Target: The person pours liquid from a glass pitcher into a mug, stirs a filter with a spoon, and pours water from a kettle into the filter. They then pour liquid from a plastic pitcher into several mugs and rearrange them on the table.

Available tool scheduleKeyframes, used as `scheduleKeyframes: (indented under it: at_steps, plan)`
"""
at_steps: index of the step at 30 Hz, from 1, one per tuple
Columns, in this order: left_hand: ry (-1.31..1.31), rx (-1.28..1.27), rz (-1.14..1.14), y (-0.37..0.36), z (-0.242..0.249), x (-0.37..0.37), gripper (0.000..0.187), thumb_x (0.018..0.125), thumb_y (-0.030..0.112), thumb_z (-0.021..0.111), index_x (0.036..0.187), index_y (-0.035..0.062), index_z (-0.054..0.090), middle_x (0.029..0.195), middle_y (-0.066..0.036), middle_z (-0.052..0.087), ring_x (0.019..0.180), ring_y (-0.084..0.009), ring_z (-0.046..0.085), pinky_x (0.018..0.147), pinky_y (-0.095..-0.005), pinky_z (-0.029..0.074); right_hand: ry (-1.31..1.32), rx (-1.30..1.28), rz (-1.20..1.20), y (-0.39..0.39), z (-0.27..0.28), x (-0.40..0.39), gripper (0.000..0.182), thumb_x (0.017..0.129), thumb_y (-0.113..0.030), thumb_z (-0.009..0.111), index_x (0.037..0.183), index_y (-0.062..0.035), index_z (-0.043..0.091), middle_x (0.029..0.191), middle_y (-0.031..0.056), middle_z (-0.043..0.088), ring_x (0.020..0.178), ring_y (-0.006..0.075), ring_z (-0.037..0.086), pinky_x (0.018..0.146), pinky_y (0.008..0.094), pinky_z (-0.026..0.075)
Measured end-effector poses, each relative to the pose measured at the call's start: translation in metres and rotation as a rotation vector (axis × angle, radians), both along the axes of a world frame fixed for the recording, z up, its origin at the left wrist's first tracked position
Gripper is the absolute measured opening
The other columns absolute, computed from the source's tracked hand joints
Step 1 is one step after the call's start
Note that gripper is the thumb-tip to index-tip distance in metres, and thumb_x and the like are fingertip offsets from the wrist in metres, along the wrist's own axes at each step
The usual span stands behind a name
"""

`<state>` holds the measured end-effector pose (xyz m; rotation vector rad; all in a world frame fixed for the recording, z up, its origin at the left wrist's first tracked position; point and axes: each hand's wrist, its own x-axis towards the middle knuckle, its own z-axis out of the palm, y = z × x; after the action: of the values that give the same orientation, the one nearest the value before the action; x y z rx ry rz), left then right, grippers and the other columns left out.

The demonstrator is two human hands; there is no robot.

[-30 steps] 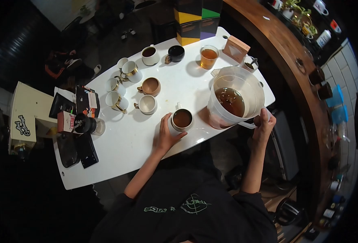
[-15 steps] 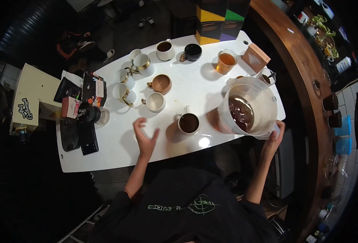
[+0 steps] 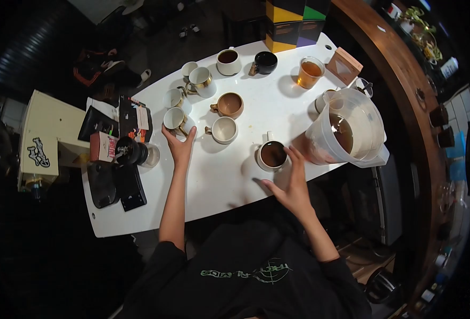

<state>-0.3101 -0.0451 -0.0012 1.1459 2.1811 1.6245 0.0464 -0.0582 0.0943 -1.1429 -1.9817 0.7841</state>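
My left hand (image 3: 180,147) is at the near side of a white mug with a gold handle (image 3: 175,120), its thumb and fingers spread around the mug's near edge. My right hand (image 3: 293,186) is beside a white mug of dark liquid (image 3: 272,154), fingers apart at its right and near side. To the right stands a large clear pitcher (image 3: 362,127) with brown liquid inside, touched by neither hand. A cream cup (image 3: 225,130) and a brown cup (image 3: 229,105) sit between the hands, farther back.
On the white table (image 3: 219,186) are more white mugs, a black cup (image 3: 265,63), a glass of amber liquid (image 3: 310,73) and a small pink-brown box (image 3: 344,66). A grinder (image 3: 131,152) and black devices stand left. Coloured boxes (image 3: 296,24) are at the back.
My right hand has let go of the pitcher's handle and moved left to the dark-filled mug. My left hand has moved forward to the gold-handled mug. The view has shifted slightly.
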Motion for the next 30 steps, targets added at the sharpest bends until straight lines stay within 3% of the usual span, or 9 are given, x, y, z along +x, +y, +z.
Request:
scheduleKeyframes:
  at_steps: [5, 10, 17, 21, 23, 24, 25, 28, 30]
  plan:
    - [-0.024, 0.043, 0.049, 0.012, 0.002, 0.000, 0.092, 0.082, 0.025, 0.081, 0.147, 0.0010, 0.020, 0.141, -0.027, 0.044, 0.131, -0.0374, 0.046, 0.110, -0.0451, 0.035, -0.117, -0.009, -0.131, 0.005, -0.036, -0.036, 0.095, 0.076, -0.032, 0.083, 0.149, -0.0014, 0.029, 0.146, 0.0308, 0.034, 0.134, 0.0475, 0.037, 0.111, 0.0515, 0.034]
    - [-0.009, 0.059, 0.090, 0.005, 0.001, 0.006, 0.081, 0.086, 0.024, 0.077, 0.144, -0.0007, 0.026, 0.133, -0.027, 0.051, 0.124, -0.0372, 0.052, 0.106, -0.0450, 0.039, -0.094, -0.076, -0.131, 0.017, -0.044, -0.041, 0.088, 0.081, -0.016, 0.078, 0.151, -0.0009, 0.026, 0.146, 0.0323, 0.031, 0.133, 0.0496, 0.037, 0.111, 0.0523, 0.033]
    - [-0.053, 0.086, -0.032, -0.025, -0.011, 0.015, 0.078, 0.088, 0.018, 0.075, 0.145, -0.0009, 0.026, 0.129, -0.024, 0.053, 0.115, -0.0314, 0.057, 0.104, -0.0425, 0.041, -0.089, -0.042, -0.155, 0.056, -0.048, -0.053, 0.088, 0.080, -0.012, 0.076, 0.151, -0.0024, 0.026, 0.148, 0.0329, 0.029, 0.134, 0.0498, 0.037, 0.112, 0.0522, 0.033]
    - [-0.052, 0.043, -0.008, -0.044, 0.007, 0.042, 0.079, 0.088, 0.017, 0.074, 0.146, -0.0009, 0.024, 0.133, -0.024, 0.050, 0.120, -0.0316, 0.055, 0.107, -0.0423, 0.039, -0.032, -0.028, -0.201, 0.090, -0.052, -0.062, 0.081, 0.080, -0.009, 0.074, 0.148, -0.0006, 0.032, 0.146, 0.0348, 0.031, 0.133, 0.0505, 0.038, 0.112, 0.0498, 0.034]
    - [-0.102, 0.026, -0.039, -0.051, 0.007, 0.048, 0.081, 0.088, 0.017, 0.074, 0.148, -0.0006, 0.022, 0.142, -0.023, 0.042, 0.133, -0.0311, 0.043, 0.114, -0.0410, 0.030, 0.030, 0.112, -0.207, 0.110, -0.063, -0.067, 0.078, 0.080, -0.008, 0.074, 0.147, 0.0007, 0.034, 0.144, 0.0360, 0.033, 0.132, 0.0507, 0.039, 0.111, 0.0499, 0.034]
    - [-0.076, 0.037, -0.077, -0.053, 0.005, 0.047, 0.080, 0.091, 0.018, 0.071, 0.149, -0.0006, 0.020, 0.147, -0.023, 0.036, 0.137, -0.0314, 0.038, 0.116, -0.0422, 0.026, 0.011, 0.150, -0.244, 0.120, -0.066, -0.070, 0.077, 0.080, -0.009, 0.076, 0.145, -0.0025, 0.036, 0.142, 0.0335, 0.035, 0.127, 0.0506, 0.044, 0.108, 0.0494, 0.039]
    - [-0.074, 0.034, -0.086, -0.056, 0.003, 0.045, 0.080, 0.091, 0.018, 0.071, 0.149, -0.0006, 0.020, 0.147, -0.023, 0.036, 0.137, -0.0314, 0.038, 0.116, -0.0422, 0.026, 0.012, 0.147, -0.254, 0.130, -0.069, -0.072, 0.077, 0.080, -0.009, 0.076, 0.145, -0.0025, 0.036, 0.142, 0.0335, 0.035, 0.127, 0.0506, 0.044, 0.108, 0.0494, 0.039]
    - [-0.072, 0.256, -0.020, -0.062, 0.016, 0.037, 0.079, 0.093, 0.023, 0.066, 0.151, 0.0018, 0.018, 0.157, -0.017, 0.022, 0.141, -0.0339, 0.034, 0.118, -0.0452, 0.025, -0.001, 0.119, -0.234, 0.160, -0.072, -0.074, 0.072, 0.080, -0.008, 0.074, 0.142, 0.0010, 0.039, 0.142, 0.0358, 0.037, 0.130, 0.0501, 0.041, 0.112, 0.0476, 0.035]
    - [-0.003, 0.342, -0.001, -0.057, 0.046, 0.030, 0.077, 0.093, 0.024, 0.066, 0.150, 0.0019, 0.019, 0.154, -0.017, 0.027, 0.139, -0.0339, 0.036, 0.116, -0.0454, 0.027, -0.002, 0.136, -0.240, 0.172, -0.073, -0.076, 0.072, 0.079, -0.009, 0.075, 0.141, 0.0007, 0.040, 0.142, 0.0354, 0.038, 0.130, 0.0494, 0.042, 0.111, 0.0475, 0.035]
